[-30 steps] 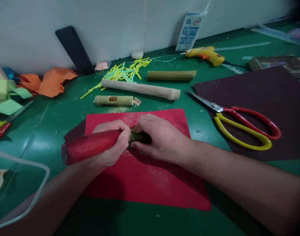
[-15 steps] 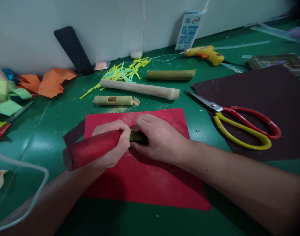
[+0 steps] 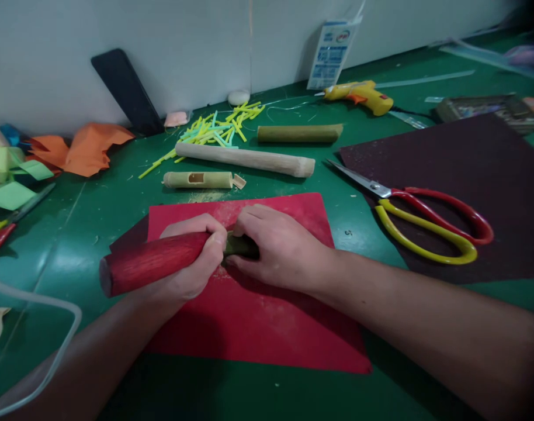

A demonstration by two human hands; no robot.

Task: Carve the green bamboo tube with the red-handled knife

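My left hand (image 3: 197, 260) is closed round the thick red wooden handle (image 3: 153, 262) of a tool. Its working end is hidden by my fingers, so I cannot tell the tool's kind. My right hand (image 3: 284, 245) grips a short piece of green bamboo (image 3: 241, 247), mostly covered by the fingers. Both hands meet over a red sheet (image 3: 258, 333) dusted with pale shavings. Just beyond the sheet lies a bamboo tube (image 3: 218, 180) with a rectangular notch, a small cut chip (image 3: 239, 182) at its right end.
Behind are a pale stick (image 3: 245, 158), a green bamboo length (image 3: 300, 134), cut straws (image 3: 205, 130) and a yellow glue gun (image 3: 359, 96). Large scissors (image 3: 411, 216) lie at right, partly on a dark sheet (image 3: 442, 146). A phone (image 3: 127, 90) leans on the wall.
The butt of the red handle has swung slightly left and up with my left hand. My right hand keeps its hold on the bamboo. The whole view has shifted a little.
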